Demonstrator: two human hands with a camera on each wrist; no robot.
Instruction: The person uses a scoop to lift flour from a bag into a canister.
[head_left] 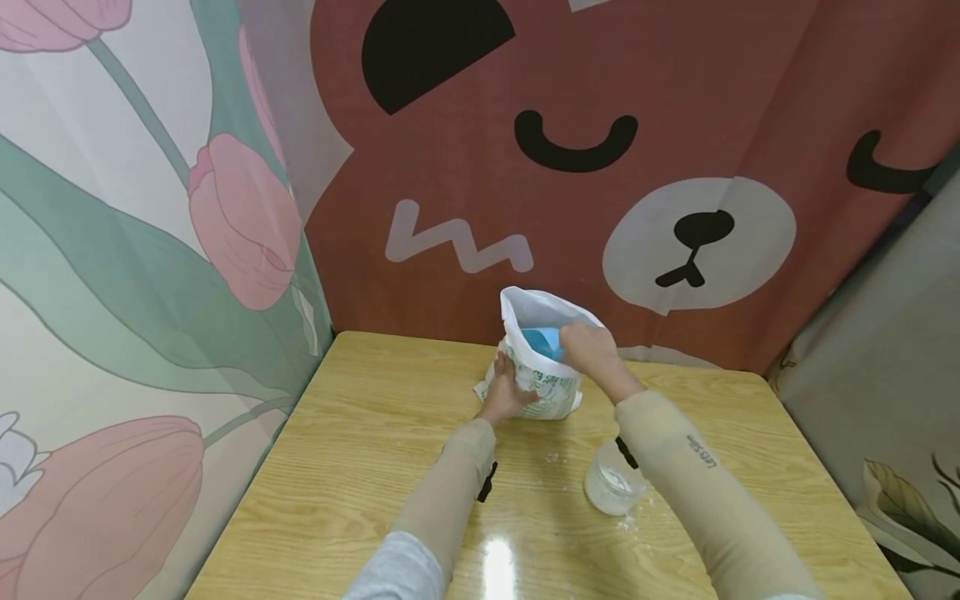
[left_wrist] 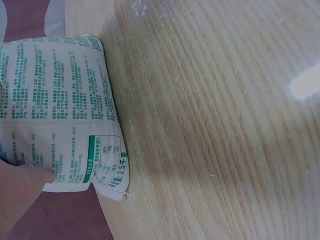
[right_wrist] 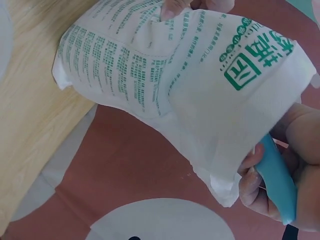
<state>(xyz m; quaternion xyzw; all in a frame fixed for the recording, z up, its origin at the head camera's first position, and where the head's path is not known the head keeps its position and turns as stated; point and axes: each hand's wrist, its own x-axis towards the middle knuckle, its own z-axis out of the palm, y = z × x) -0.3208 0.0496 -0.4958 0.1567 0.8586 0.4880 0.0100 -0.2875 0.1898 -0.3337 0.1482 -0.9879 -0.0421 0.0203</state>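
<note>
A white bag with green print (head_left: 551,398) stands upright on the table, its top open toward me. My left hand (head_left: 506,392) grips the bag's left side, thumb across the front; the left wrist view shows part of this hand (left_wrist: 22,192) against the printed bag (left_wrist: 60,90). My right hand (head_left: 592,350) is at the bag's mouth, holding a blue scoop (head_left: 543,342) whose far end is down inside the bag. In the right wrist view, the right hand's fingers (right_wrist: 257,192) curl round the scoop's blue handle (right_wrist: 279,185). The bag's contents are hidden.
A clear jar (head_left: 611,487) with some white powder inside stands on the wooden table (head_left: 375,433), close beside my right forearm. White powder specks (head_left: 555,457) lie around it. Behind the table hangs a brown bear-print curtain (head_left: 465,308).
</note>
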